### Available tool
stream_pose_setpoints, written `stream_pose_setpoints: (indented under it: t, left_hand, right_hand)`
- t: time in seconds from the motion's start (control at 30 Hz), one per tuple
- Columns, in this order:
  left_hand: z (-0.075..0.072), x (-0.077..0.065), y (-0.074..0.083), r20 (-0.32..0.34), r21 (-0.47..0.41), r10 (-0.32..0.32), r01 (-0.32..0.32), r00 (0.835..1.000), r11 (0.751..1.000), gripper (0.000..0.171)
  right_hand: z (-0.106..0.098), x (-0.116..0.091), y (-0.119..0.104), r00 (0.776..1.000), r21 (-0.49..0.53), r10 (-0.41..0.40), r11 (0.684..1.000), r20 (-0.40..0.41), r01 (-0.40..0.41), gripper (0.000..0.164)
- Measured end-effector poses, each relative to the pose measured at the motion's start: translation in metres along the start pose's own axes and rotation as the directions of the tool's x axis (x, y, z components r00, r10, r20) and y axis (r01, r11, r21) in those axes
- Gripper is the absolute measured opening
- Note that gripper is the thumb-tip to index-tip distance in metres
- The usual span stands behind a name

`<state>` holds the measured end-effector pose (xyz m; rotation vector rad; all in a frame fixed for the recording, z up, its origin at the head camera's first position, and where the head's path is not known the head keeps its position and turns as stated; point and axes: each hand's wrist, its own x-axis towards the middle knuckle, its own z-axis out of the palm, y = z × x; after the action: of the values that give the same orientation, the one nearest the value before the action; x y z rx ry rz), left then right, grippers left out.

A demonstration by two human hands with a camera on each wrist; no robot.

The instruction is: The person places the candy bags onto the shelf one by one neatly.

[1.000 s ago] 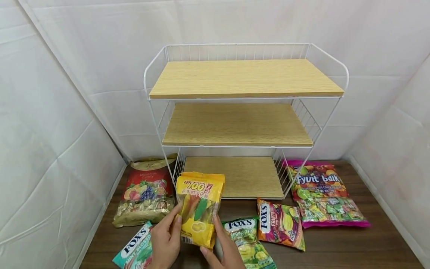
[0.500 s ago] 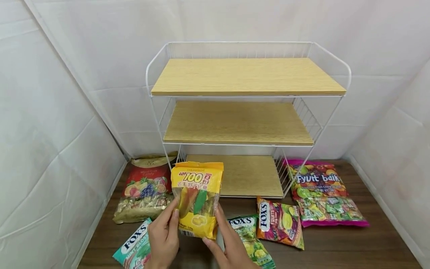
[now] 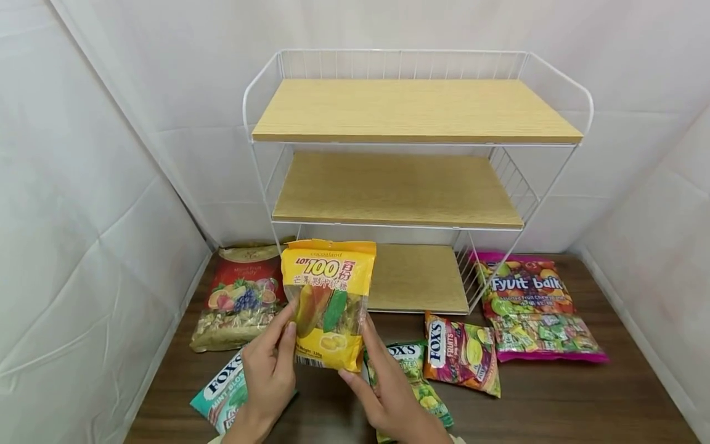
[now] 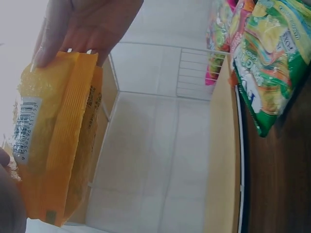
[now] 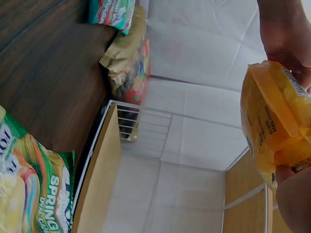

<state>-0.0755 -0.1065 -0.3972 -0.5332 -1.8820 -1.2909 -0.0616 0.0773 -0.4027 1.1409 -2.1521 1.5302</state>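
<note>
A yellow LOT 100 candy bag (image 3: 328, 305) with mango pictures is held upright in both hands, in front of the rack's bottom shelf. My left hand (image 3: 270, 370) grips its left lower side, thumb on the front. The right hand (image 3: 391, 391) holds the lower right edge, with the thumb at the bottom corner. In the left wrist view the bag (image 4: 53, 141) shows its barcode and back seam, with fingers at both ends. From the right wrist, the orange-yellow back of the bag (image 5: 277, 119) appears between the two hands.
A white wire rack with three wooden shelves (image 3: 416, 111) stands behind. On the dark table (image 3: 554, 401) lie a red-gold Mixed Fruit Candy bag (image 3: 244, 299), a teal Fox's bag (image 3: 224, 388), a green Fox's bag (image 3: 418, 382), an orange-purple Fox's bag (image 3: 461, 354) and a Fruit chews bag (image 3: 535, 308).
Both hands have raised the yellow candy bag and it appears slightly larger. The rack has shifted up in the head view as the camera moved. The other bags stay on the table.
</note>
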Motion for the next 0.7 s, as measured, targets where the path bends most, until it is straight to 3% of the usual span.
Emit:
stream_pose_setpoints:
  t: [0.13, 0.7]
  left_hand:
    - [-0.001, 0.006, 0.002, -0.001, -0.008, 0.003, -0.003, 1.000, 1.000, 0.037]
    - [0.004, 0.031, 0.013, -0.031, -0.051, 0.014, -0.015, 0.999, 0.999, 0.034]
  right_hand:
    - [-0.007, 0.013, -0.018, 1.000, -0.006, -0.013, 1.000, -0.007, 0.013, 0.072]
    - [-0.020, 0.032, -0.020, 0.988, -0.056, -0.147, 0.988, -0.043, 0.144, 0.061]
